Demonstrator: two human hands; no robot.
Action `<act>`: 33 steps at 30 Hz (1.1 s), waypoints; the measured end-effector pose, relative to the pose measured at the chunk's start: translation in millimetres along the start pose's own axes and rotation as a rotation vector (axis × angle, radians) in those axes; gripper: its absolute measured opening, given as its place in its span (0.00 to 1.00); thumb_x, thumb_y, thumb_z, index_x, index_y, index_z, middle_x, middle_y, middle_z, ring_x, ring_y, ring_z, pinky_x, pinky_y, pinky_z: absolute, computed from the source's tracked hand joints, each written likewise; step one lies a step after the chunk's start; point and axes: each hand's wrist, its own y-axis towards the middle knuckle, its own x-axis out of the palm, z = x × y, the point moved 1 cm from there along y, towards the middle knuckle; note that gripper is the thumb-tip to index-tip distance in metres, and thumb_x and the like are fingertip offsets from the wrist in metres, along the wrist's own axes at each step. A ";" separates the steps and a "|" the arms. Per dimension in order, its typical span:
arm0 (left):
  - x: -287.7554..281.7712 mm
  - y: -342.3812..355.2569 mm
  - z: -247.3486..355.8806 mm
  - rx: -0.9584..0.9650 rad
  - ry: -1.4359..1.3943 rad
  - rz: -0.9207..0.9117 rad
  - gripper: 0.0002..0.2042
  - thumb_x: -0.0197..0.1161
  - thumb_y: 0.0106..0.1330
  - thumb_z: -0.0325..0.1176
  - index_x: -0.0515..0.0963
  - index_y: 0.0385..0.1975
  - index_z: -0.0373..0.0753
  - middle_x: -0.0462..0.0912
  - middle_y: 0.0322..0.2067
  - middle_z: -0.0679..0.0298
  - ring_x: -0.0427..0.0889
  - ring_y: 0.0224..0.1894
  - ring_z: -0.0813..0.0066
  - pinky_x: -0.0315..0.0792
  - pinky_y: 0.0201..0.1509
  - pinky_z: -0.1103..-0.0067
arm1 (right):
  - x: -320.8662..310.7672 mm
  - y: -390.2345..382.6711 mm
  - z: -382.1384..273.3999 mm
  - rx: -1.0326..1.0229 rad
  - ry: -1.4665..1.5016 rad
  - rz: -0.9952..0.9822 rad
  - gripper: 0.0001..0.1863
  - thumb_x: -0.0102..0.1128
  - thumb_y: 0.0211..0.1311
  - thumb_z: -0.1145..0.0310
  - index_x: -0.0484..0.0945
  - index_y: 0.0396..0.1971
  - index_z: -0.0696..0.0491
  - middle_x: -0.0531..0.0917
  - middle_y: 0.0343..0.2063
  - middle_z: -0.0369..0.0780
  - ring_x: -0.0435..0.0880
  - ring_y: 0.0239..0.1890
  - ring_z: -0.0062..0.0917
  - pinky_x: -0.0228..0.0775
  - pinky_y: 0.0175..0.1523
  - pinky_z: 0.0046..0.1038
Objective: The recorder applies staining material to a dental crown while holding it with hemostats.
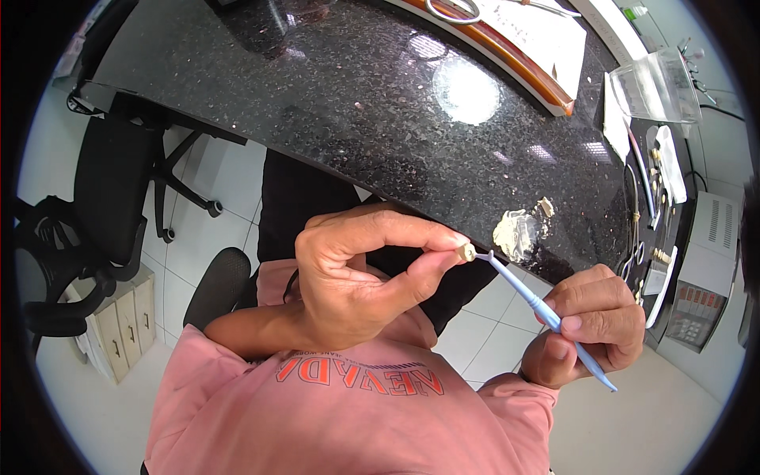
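My left hand (356, 277) pinches a small cream-coloured piece (467, 252) between thumb and forefinger, near the counter's front edge. In my right hand (592, 321) is a slim light-blue plastic instrument (522, 292), held like a pen, its small angled tip pointing at the piece and very close to it; whether they touch I cannot tell. Just beyond, on the dark speckled counter (348, 119), lies a crumbly cream pile (511, 236) on what looks like clear film, with a small chunk (545, 207) beside it.
An orange-edged white board (530, 47) with a metal loop lies at the back. To the right are a clear container (657, 83), white strips with several small pieces (665, 162) and a pale machine (704, 261). A black office chair (107, 182) and drawer cabinet (123, 332) stand left.
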 end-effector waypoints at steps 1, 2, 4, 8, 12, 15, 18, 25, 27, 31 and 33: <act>0.0 0.1 0.0 0.002 -0.002 0.000 0.04 0.60 0.54 0.17 0.77 0.28 0.29 0.81 0.27 0.54 0.83 0.31 0.69 0.78 0.36 0.80 | -0.3 0.0 -0.4 0.000 0.000 0.000 0.11 0.65 0.35 0.83 0.74 0.23 0.62 0.77 0.20 0.45 0.80 0.17 0.27 0.74 0.20 0.21; 0.0 -0.1 0.1 0.002 -0.002 0.000 0.04 0.60 0.54 0.17 0.77 0.28 0.29 0.81 0.27 0.54 0.83 0.31 0.69 0.78 0.36 0.80 | -0.4 0.1 -1.0 0.004 -0.001 -0.011 0.10 0.65 0.35 0.83 0.74 0.23 0.63 0.77 0.20 0.45 0.80 0.17 0.27 0.74 0.20 0.21; -0.3 -0.6 0.2 -0.009 0.000 0.001 0.04 0.60 0.54 0.17 0.77 0.28 0.29 0.81 0.27 0.54 0.83 0.31 0.69 0.78 0.36 0.80 | -0.2 0.3 -0.6 0.008 -0.001 -0.023 0.10 0.65 0.35 0.83 0.74 0.23 0.63 0.77 0.20 0.45 0.79 0.17 0.27 0.74 0.20 0.22; -0.9 0.6 -0.1 0.009 0.005 -0.007 0.03 0.60 0.54 0.17 0.77 0.28 0.29 0.81 0.27 0.53 0.83 0.31 0.69 0.78 0.36 0.81 | 1.0 1.0 -0.4 -0.002 -0.014 -0.012 0.10 0.66 0.36 0.82 0.75 0.22 0.63 0.77 0.20 0.45 0.79 0.17 0.26 0.75 0.20 0.22; -1.2 0.8 0.5 0.009 0.007 -0.015 0.03 0.60 0.54 0.18 0.77 0.28 0.29 0.82 0.27 0.53 0.83 0.31 0.69 0.77 0.35 0.81 | 3.6 0.8 0.2 -0.013 -0.033 0.016 0.10 0.67 0.38 0.82 0.75 0.23 0.63 0.77 0.19 0.45 0.78 0.17 0.26 0.74 0.20 0.22; -1.3 1.1 1.7 -0.010 0.010 -0.019 0.04 0.60 0.54 0.18 0.77 0.28 0.29 0.81 0.27 0.53 0.83 0.31 0.69 0.77 0.35 0.81 | 6.1 1.7 -1.0 -0.009 -0.046 0.031 0.10 0.67 0.38 0.81 0.75 0.23 0.62 0.77 0.19 0.44 0.78 0.17 0.26 0.74 0.20 0.21; -1.0 0.4 1.3 -0.019 0.005 -0.015 0.04 0.60 0.54 0.18 0.77 0.29 0.29 0.81 0.27 0.53 0.83 0.31 0.69 0.77 0.35 0.81 | 4.7 1.3 -1.7 0.002 -0.065 0.010 0.10 0.67 0.38 0.81 0.75 0.23 0.62 0.77 0.18 0.44 0.78 0.18 0.25 0.72 0.19 0.20; -1.4 0.5 1.5 -0.010 0.025 -0.013 0.03 0.60 0.54 0.18 0.78 0.28 0.29 0.81 0.27 0.53 0.83 0.31 0.70 0.78 0.35 0.81 | 5.6 1.2 -1.8 0.000 -0.061 0.030 0.11 0.68 0.36 0.82 0.75 0.23 0.61 0.78 0.18 0.43 0.79 0.18 0.26 0.71 0.21 0.19; -0.9 0.8 0.9 -0.001 0.015 -0.013 0.03 0.60 0.54 0.18 0.78 0.28 0.29 0.81 0.27 0.53 0.83 0.30 0.70 0.78 0.35 0.81 | 3.6 1.4 -3.4 0.027 -0.075 0.004 0.11 0.68 0.36 0.82 0.75 0.23 0.61 0.78 0.18 0.43 0.79 0.19 0.26 0.72 0.21 0.20; -1.9 0.6 0.2 0.009 0.030 -0.017 0.04 0.60 0.54 0.18 0.78 0.28 0.30 0.81 0.27 0.53 0.83 0.30 0.70 0.77 0.36 0.81 | 2.9 2.1 -2.4 0.021 -0.057 -0.008 0.11 0.68 0.36 0.82 0.76 0.23 0.60 0.78 0.19 0.43 0.79 0.19 0.26 0.72 0.22 0.20; -1.7 0.7 0.4 0.007 0.030 -0.017 0.04 0.60 0.54 0.18 0.78 0.28 0.30 0.81 0.27 0.53 0.83 0.30 0.70 0.77 0.36 0.81 | 1.1 1.8 -3.8 0.045 -0.053 -0.043 0.12 0.69 0.35 0.82 0.76 0.23 0.60 0.79 0.19 0.43 0.79 0.19 0.26 0.72 0.22 0.20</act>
